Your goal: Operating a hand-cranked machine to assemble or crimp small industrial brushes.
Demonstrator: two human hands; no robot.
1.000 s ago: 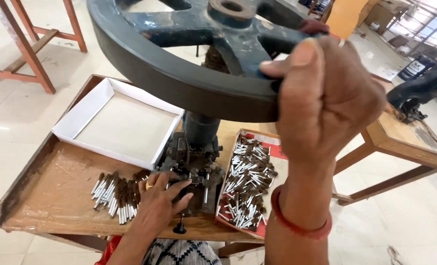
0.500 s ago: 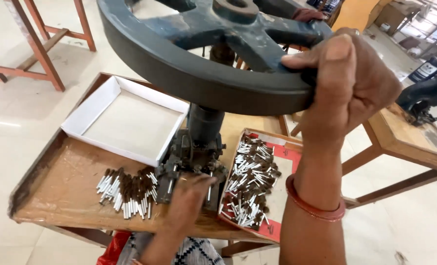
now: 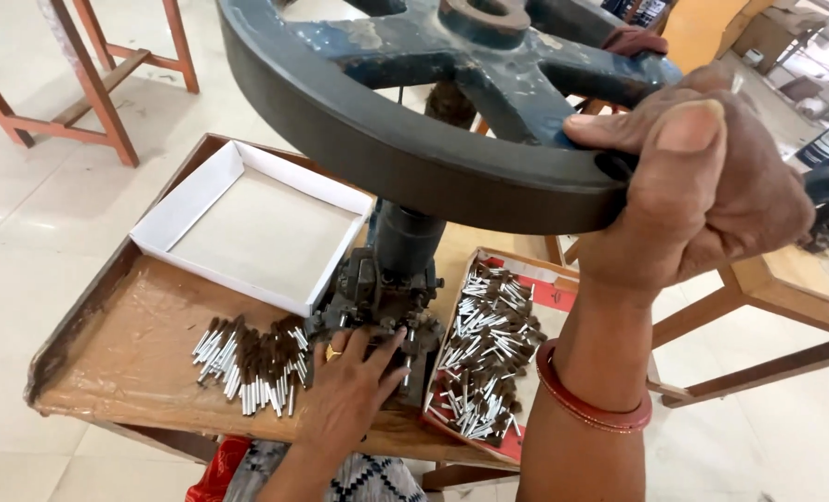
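Right grip (image 3: 702, 186) around wheel rim (image 3: 377, 139), thumb atop

**Where everything sits on the desk**

The press (image 3: 382, 293) stands in the middle of the desk (image 3: 117, 372). The big wheel (image 3: 414, 149) is on top of it. The box (image 3: 252, 228) lies left of the press, toward the back. A pile of small pins (image 3: 247, 358) lies in front of the box. The tray (image 3: 549, 293) lies right of the press, with more pins (image 3: 489, 349) in it. A stool (image 3: 89, 84) stands on the floor behind the desk.
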